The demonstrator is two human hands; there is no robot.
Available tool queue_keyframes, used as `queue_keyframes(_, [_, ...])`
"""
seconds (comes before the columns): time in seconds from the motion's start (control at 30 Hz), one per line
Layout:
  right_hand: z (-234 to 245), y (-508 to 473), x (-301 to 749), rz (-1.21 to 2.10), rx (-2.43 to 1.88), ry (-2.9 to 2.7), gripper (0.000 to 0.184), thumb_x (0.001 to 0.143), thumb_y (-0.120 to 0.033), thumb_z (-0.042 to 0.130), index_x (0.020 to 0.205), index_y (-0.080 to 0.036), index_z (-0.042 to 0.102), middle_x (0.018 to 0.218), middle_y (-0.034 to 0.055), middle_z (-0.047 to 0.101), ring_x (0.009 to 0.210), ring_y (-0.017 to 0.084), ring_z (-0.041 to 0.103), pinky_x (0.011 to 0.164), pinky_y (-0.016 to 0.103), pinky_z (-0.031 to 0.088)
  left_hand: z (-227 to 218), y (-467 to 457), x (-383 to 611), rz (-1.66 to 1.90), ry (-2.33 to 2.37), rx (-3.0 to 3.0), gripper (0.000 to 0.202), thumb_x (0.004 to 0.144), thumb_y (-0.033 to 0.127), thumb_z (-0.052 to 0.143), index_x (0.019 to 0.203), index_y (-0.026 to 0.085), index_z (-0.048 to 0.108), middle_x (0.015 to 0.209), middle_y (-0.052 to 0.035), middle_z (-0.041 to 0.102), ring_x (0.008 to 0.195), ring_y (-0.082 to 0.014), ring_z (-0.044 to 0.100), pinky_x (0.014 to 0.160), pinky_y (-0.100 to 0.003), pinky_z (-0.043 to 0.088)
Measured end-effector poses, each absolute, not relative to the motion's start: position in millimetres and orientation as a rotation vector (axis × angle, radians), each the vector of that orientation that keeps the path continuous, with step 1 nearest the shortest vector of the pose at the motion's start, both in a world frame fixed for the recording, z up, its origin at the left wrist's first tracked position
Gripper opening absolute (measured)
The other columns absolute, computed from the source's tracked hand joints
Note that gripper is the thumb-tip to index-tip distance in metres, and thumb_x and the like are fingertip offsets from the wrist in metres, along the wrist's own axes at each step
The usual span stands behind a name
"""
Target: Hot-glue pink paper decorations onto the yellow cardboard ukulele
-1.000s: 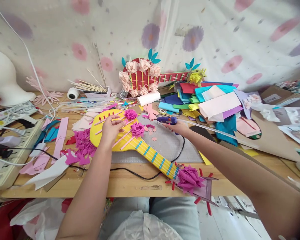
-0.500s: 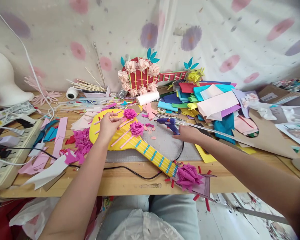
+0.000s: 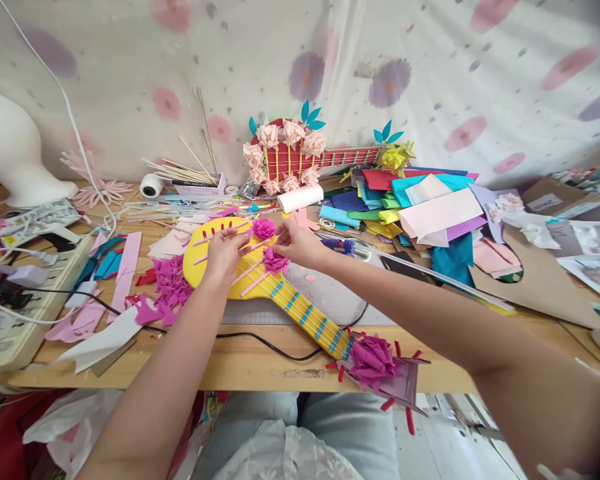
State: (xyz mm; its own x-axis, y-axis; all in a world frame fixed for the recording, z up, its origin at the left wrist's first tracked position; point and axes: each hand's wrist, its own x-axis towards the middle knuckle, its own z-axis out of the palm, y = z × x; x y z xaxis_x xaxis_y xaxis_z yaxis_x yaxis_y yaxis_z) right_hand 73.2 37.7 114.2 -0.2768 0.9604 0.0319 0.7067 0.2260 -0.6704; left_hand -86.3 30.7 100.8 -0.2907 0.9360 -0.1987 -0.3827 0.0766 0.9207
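Note:
A yellow paper guitar (image 3: 195,270) with pink strips and blue-barred neck lies slanted on the grey mat (image 3: 325,293). My left hand (image 3: 225,257) is over its body, fingers pinched; what they hold is too small to make out. My right hand (image 3: 300,245) is closed beside two magenta paper flowers, the upper one (image 3: 264,228) and the lower one (image 3: 276,261); its fingertips come close to both, and anything between them is hidden. A blue glue gun (image 3: 337,245) lies behind my right wrist, partly covered. A larger magenta flower (image 3: 373,360) sits on the headstock.
A red paper guitar (image 3: 290,160) with pale roses leans on the back curtain. Coloured paper sheets (image 3: 435,207) pile up at right. Magenta paper scraps (image 3: 167,287) lie left of the guitar. A power strip (image 3: 55,300) and a black cable (image 3: 265,345) are on the table.
My right hand has let go of the glue gun and moved left to the magenta flowers. The glue gun now lies on the table. My left hand stays over the guitar body.

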Motion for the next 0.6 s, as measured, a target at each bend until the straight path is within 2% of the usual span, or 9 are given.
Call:
queue_keyframes(0.13, [116,48,88,0.61,-1.56,-2.177,0.034,0.071,-0.029,0.064,0.098,-0.018,0.046,0.089,0.0037,0.062,0.077,0.016,0.058,0.067,0.028,0.043,104,39,-103,1.457,1.352,0.772,0.035,0.055,0.008,0.068,0.08,0.018,0.044,0.066,0.0034,0.057,0.056,-0.0084,0.056,0.055,-0.021,0.046])
queue_keyframes(0.27, [103,67,73,0.337,-1.502,-2.165,0.051,0.068,-0.036,0.067,0.109,-0.015,0.045,0.109,0.0122,0.056,0.1,0.023,0.053,0.084,0.035,0.043,102,49,-108,1.375,1.447,0.928,0.039,0.055,0.006,0.067,0.084,0.018,0.044,0.064,0.0045,0.056,0.056,-0.0096,0.057,0.058,-0.024,0.047])
queue_keyframes(0.4, [83,82,42,0.16,-1.428,-2.248,0.063,0.066,-0.031,0.067,0.12,-0.012,0.044,0.119,0.0157,0.05,0.113,0.028,0.045,0.097,0.04,0.036,99,55,-113,1.34,1.484,1.002,0.041,0.055,0.005,0.067,0.085,0.018,0.043,0.066,0.0038,0.058,0.059,-0.0101,0.058,0.06,-0.024,0.049])
queue_keyframes(0.6, [75,96,27,0.06,-1.451,-2.259,0.065,0.065,-0.023,0.061,0.126,-0.011,0.042,0.118,0.0158,0.048,0.114,0.03,0.042,0.097,0.043,0.035,95,61,-126,1.288,1.561,1.04,0.043,0.057,0.007,0.068,0.089,0.019,0.042,0.069,0.0019,0.061,0.059,-0.0109,0.061,0.063,-0.026,0.05])
